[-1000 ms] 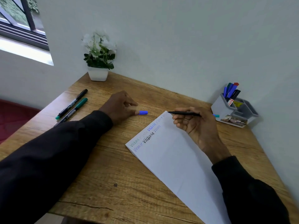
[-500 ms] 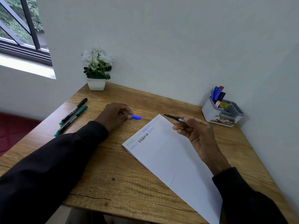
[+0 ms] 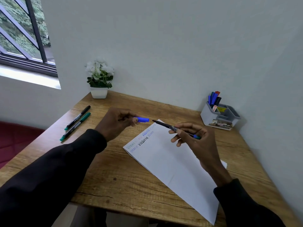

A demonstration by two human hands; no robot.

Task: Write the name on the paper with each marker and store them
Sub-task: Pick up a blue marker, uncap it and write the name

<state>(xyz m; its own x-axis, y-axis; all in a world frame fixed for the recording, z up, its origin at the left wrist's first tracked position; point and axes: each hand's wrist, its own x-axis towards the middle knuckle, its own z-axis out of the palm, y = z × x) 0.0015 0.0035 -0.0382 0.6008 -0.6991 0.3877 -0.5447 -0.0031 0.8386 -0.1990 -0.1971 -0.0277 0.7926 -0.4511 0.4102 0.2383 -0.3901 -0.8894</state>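
Over the middle of the desk (image 3: 131, 185), the left hand (image 3: 118, 122) pinches a blue cap (image 3: 142, 119); the right hand (image 3: 193, 140) grips the uncapped marker (image 3: 170, 127) above the far corner of the paper (image 3: 172, 164), tip just short of the cap; a misaligned push could ink skin.

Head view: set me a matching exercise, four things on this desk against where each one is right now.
Things
1. blue cap
2. uncapped marker
3. two capped markers
4. grey pen holder

Places
a. held in the right hand
b. standing at the far right corner of the table
c. lying on the table, left of the left hand
d. pinched by the left hand

Pairs: 1-d, 2-a, 3-c, 4-b
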